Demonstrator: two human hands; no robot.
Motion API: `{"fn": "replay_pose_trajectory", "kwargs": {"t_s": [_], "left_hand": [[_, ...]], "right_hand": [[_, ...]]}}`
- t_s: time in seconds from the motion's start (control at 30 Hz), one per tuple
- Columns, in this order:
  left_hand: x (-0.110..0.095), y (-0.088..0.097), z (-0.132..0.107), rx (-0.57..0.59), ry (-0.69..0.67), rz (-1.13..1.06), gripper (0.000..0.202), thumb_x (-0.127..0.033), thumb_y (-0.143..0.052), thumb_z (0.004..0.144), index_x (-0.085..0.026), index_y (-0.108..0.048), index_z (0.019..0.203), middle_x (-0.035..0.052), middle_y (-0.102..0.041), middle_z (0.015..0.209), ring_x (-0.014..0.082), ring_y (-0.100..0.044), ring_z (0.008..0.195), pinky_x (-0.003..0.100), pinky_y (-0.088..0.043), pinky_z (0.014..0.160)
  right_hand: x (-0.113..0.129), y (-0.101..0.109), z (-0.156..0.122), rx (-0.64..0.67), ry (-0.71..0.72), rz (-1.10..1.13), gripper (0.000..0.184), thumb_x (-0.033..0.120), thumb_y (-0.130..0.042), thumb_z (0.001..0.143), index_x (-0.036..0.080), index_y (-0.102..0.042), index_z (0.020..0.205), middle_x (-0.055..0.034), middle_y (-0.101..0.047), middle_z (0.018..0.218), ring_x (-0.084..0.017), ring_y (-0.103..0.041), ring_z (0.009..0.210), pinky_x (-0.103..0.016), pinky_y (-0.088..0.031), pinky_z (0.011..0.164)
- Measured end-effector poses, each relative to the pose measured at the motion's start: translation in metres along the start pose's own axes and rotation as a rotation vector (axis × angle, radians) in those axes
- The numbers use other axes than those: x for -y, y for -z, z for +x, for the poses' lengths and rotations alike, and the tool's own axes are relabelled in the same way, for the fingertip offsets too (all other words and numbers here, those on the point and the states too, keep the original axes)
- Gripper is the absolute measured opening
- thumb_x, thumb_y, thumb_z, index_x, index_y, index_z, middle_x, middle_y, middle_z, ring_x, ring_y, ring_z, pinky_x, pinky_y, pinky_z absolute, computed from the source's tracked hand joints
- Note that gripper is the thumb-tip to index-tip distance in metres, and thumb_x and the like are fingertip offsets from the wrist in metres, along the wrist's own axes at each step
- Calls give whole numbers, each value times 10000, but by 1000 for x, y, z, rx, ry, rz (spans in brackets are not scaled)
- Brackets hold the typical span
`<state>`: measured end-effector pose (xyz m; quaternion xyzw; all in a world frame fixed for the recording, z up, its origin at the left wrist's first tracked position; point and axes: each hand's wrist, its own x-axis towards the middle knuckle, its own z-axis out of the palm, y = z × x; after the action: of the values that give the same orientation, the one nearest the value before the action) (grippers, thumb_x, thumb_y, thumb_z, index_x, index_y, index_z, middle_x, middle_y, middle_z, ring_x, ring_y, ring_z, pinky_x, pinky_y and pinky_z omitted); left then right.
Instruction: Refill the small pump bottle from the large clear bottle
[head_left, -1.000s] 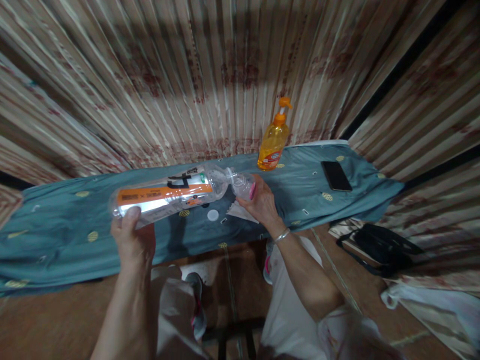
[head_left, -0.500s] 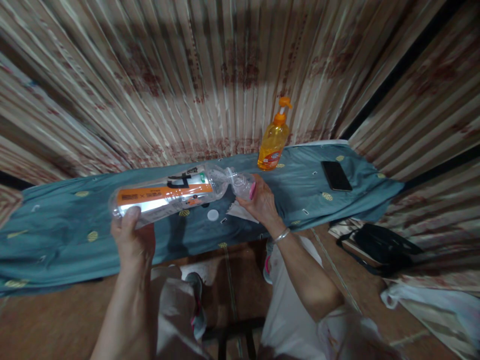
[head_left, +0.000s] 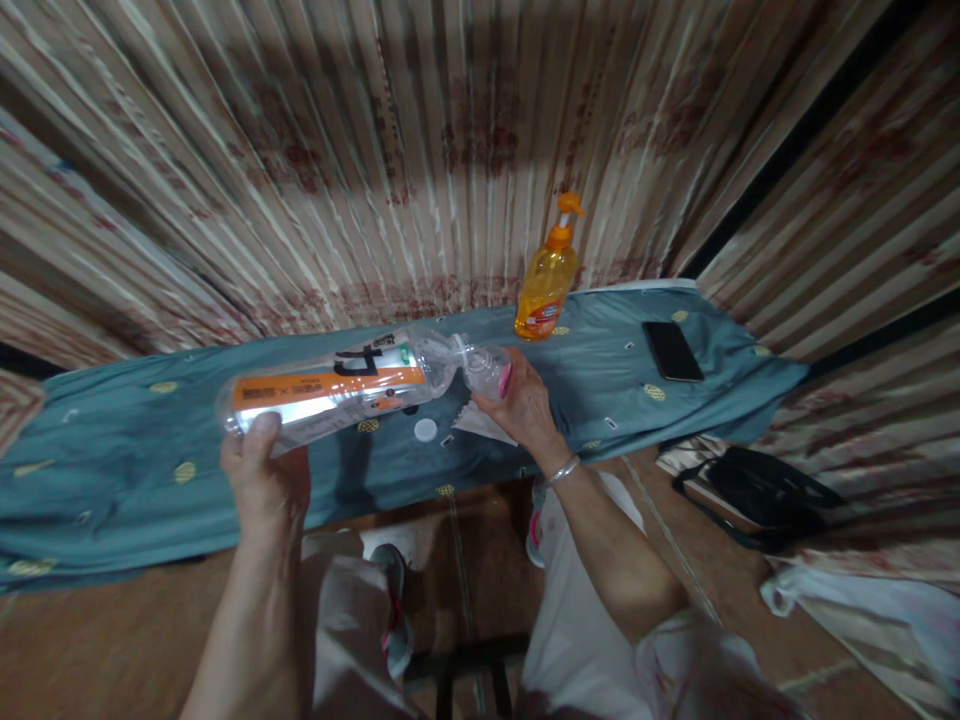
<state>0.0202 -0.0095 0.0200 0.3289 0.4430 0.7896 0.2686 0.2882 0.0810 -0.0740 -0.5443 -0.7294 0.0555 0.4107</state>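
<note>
My left hand [head_left: 262, 465] is closed round the base end of a large clear plastic bottle [head_left: 330, 390] with an orange and silver label. The bottle lies sideways above the cloth, its neck toward the right. In my right hand [head_left: 521, 400] is a small clear plastic bottle [head_left: 484, 368] with something pink at its right end. The two necks meet end to end; whether they are joined or only touching I cannot tell. Below them a round white cap [head_left: 426, 430] rests on the cloth. A whitish piece of paper [head_left: 484, 422] lies partly under my right hand.
An orange pump bottle [head_left: 547, 285] stands at the back of the table covered by a green cloth [head_left: 607, 370]. To its right lies a black phone [head_left: 673, 351]. Pleated curtains [head_left: 450, 150] hang close behind. A black bag [head_left: 765, 495] is low at the right.
</note>
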Motion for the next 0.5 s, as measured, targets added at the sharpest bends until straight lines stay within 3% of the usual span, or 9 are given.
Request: {"fn": "replay_pose_trajectory", "kwargs": {"t_s": [0.5], "left_hand": [[0,-1,-1,-11,0,-11,540,-398,-923,524,-231,-760,1011,39,-785,960,275,-732,1091,374,-566,1006]], "right_hand": [[2,2,1,28,-9,-14,794,381,-878,782,97,-472,1402,-235,-701,1269,-375,-698,1201,-538,-589,1044]]}}
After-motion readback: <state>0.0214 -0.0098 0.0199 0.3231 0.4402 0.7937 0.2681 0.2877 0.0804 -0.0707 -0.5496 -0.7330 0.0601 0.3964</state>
